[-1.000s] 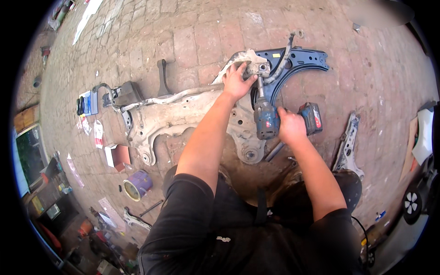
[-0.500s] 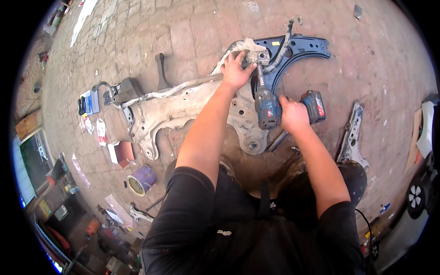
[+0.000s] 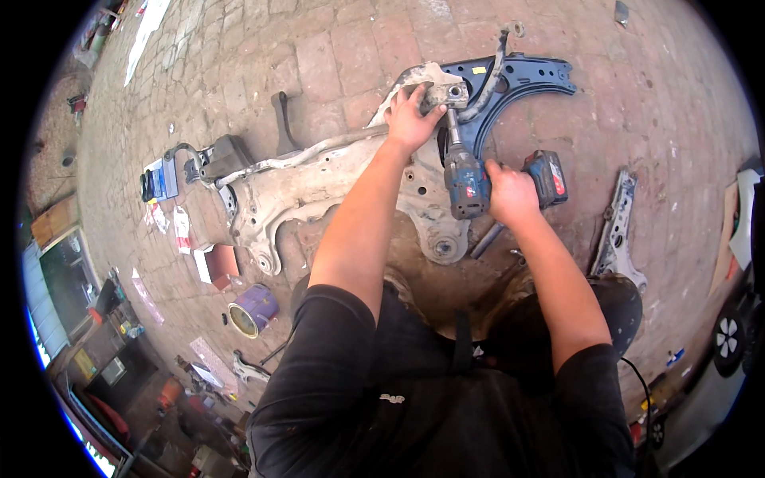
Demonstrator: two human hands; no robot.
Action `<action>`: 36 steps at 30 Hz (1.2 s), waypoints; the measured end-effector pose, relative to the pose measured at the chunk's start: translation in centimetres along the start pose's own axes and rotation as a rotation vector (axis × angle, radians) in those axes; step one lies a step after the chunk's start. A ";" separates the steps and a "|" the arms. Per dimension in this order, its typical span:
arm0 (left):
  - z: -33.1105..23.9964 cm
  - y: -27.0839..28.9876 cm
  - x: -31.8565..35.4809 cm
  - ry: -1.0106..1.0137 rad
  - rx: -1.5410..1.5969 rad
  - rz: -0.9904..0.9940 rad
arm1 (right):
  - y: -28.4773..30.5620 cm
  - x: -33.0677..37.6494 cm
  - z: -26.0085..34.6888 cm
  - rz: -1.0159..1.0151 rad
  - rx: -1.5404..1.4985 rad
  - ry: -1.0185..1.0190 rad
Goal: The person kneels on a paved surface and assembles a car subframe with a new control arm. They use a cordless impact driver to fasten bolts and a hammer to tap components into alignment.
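Note:
A blue cordless impact wrench (image 3: 467, 185) is in my right hand (image 3: 512, 195), its fingers wrapped round the handle between body and battery. The long socket (image 3: 453, 127) points away from me and meets the underside of a metal bracket (image 3: 456, 94). My left hand (image 3: 410, 119) grips that bracket from the left, fingers bent over it and thumb near the socket. The bracket sits at the right end of a pale, worn car subframe (image 3: 319, 179). A dark blue control arm (image 3: 526, 76) joins there, and a curved stabilizer bar end (image 3: 494, 80) crosses over it.
A loose, worn control arm (image 3: 618, 227) lies right on the brick paving (image 3: 335, 48). Left are a purple can (image 3: 259, 307), an open box (image 3: 217, 267) and a blue-white package (image 3: 165, 179). A dark metal arm (image 3: 282, 123) stands behind the subframe. A car wheel (image 3: 727, 337) shows far right.
The view has shifted slightly. My hands keep the same places on the bracket and the impact wrench, and the socket stays against the bracket.

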State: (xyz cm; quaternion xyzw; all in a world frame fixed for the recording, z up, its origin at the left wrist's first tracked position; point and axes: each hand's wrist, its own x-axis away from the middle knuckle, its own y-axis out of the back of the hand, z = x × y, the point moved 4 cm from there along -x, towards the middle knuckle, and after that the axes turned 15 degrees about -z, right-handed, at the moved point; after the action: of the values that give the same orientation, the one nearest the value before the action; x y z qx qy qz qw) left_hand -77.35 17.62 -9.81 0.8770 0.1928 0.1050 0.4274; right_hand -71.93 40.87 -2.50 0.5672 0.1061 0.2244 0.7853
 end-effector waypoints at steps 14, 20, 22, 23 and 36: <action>-0.3 0.3 0.0 0.000 -0.016 0.018 | -0.5 0.1 -0.2 -0.015 -0.004 0.014; -0.3 0.4 0.0 -0.002 -0.010 0.015 | -0.5 0.1 -0.3 -0.045 -0.023 0.025; -0.3 0.3 0.0 0.005 -0.007 0.026 | -0.5 0.1 -0.3 -0.056 -0.019 0.032; -0.3 0.3 0.0 0.002 -0.004 0.020 | -0.5 0.1 -0.3 -0.055 -0.014 0.035; -0.7 0.5 0.1 0.014 -0.020 0.011 | -0.4 -0.1 -0.4 -0.099 0.001 0.062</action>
State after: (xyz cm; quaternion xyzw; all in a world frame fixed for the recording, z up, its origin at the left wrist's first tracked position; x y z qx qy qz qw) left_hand -77.39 17.86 -8.94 0.8730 0.1901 0.1153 0.4340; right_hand -72.05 41.07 -3.00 0.5545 0.1583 0.2028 0.7914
